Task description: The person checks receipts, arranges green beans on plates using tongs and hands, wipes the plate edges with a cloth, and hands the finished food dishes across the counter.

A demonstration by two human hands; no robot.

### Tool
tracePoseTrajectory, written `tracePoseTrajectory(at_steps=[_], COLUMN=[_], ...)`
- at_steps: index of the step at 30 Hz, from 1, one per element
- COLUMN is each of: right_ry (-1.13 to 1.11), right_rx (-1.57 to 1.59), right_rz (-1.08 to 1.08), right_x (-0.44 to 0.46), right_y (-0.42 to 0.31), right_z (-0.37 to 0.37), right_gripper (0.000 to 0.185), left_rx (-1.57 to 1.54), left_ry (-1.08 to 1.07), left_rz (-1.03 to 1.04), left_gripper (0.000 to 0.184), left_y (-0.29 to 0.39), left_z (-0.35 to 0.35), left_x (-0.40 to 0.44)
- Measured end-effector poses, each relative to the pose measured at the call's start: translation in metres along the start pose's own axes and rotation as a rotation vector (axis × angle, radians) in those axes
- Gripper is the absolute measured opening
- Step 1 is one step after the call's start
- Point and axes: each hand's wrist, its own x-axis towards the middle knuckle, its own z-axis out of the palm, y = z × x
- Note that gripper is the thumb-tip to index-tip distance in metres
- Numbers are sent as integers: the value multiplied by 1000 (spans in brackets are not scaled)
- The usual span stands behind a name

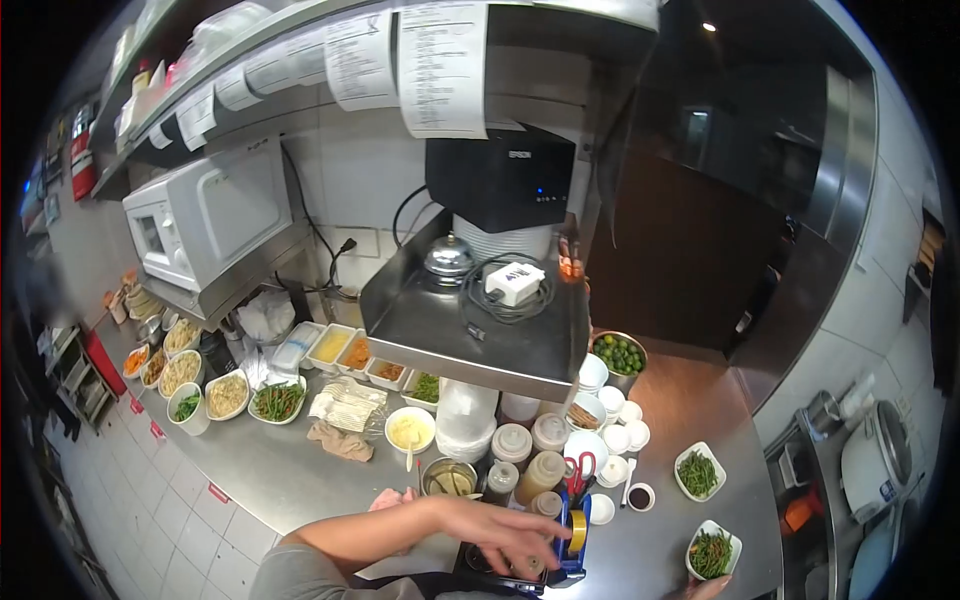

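Observation:
My left hand (500,532) reaches across at the bottom centre from a grey sleeve, its fingers stretched out and apart. It hovers over a black container (478,572), beside a blue tape dispenser (574,545) with a yellow roll. I cannot tell whether the fingertips touch the dispenser. At the bottom right, my right hand (710,589) shows only in part, its fingers on the near edge of a white bowl of green beans (712,553). Another bowl of green beans (699,472) stands behind it on the steel counter.
Squeeze bottles (511,443), red scissors (579,472) and a small sauce dish (641,496) stand near my hands. Food bowls (279,402) line the counter's left. A raised steel shelf (480,375) with a printer (505,175) overhangs the middle; a pot of limes (619,357) stands behind.

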Motion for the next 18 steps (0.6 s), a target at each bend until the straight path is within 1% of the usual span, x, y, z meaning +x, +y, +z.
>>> tracePoseTrajectory(at_steps=[1,4,6,8,9,10,11,12,14,16,18], right_ry=[8,19,12,-8,-12,-19,-24,-33,-45,-54,-63], right_rx=[-46,-202,-334,-461,-519,-570,-616,-656,-721,-772,-792], right_rz=[-7,-18,-13,-3,4,11,17,24,34,34,37], right_x=[2,11,18,25,26,27,26,25,21,17,10], right_y=[3,12,17,22,24,25,24,24,16,7,-8], right_z=[2,8,10,11,11,10,9,8,3,-1,-10], right_gripper=[34,35,35,36,36,36,36,37,37,37,38], left_rx=[86,228,204,204,284,364,404,445,216,263,187], left_ry=[31,-54,-14,5,100,194,345,498,685,864,1091], left_rz=[-22,140,270,445,537,630,751,870,1042,1124,1259], left_gripper=[57,51,44,33,28,27,28,36,40,40,38], left_y=[7,12,28,38,43,51,61,73,107,144,184], left_z=[6,11,22,17,11,3,-5,-13,-32,-64,-89], left_x=[-23,-81,-118,-152,-169,-182,-189,-196,-204,-214,-211])
